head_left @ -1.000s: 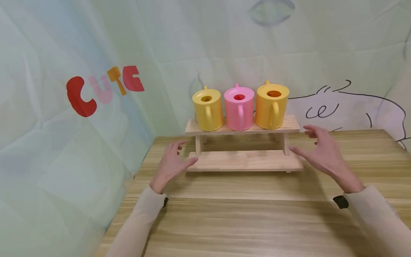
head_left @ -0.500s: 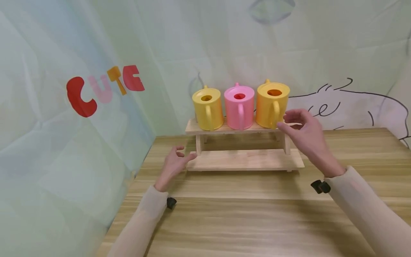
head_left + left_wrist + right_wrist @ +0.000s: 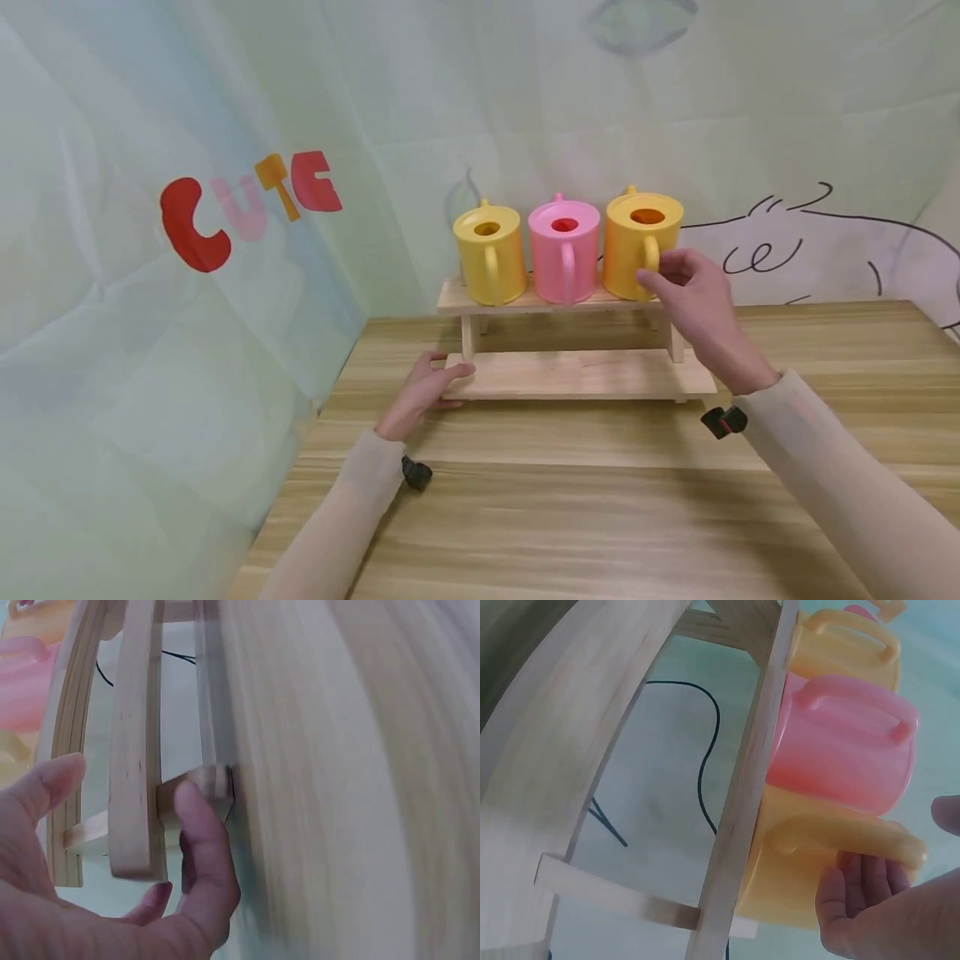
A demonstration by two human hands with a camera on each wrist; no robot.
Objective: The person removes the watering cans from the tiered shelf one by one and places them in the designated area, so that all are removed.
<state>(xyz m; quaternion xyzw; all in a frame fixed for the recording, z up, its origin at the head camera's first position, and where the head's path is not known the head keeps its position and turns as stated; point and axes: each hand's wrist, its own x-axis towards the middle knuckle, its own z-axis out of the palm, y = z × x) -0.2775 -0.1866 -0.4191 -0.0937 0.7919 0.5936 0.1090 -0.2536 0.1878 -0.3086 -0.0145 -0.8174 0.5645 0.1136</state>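
Three plastic watering cans stand in a row on the upper board of a two-tier wooden shelf [image 3: 570, 372]. From left to right they are a pale yellow watering can [image 3: 487, 262], a pink watering can [image 3: 561, 265] and a deep yellow watering can [image 3: 626, 258]. Each has a round hole in its top and its handle towards me. My right hand [image 3: 701, 304] is at the deep yellow can's handle [image 3: 855, 838], fingers curled inside the loop and thumb on the other side. My left hand [image 3: 422, 396] has its fingers curled round the lower board's left end [image 3: 135, 825], thumb above.
The shelf stands on a wood-grain table [image 3: 570, 525]. A pale printed cloth [image 3: 510, 100] hangs close behind it and along the left side. Black straps show at both cuffs.
My right hand has moved left and up from beside the shelf to the deep yellow can's handle. My left hand has come in from the left onto the lower board's end.
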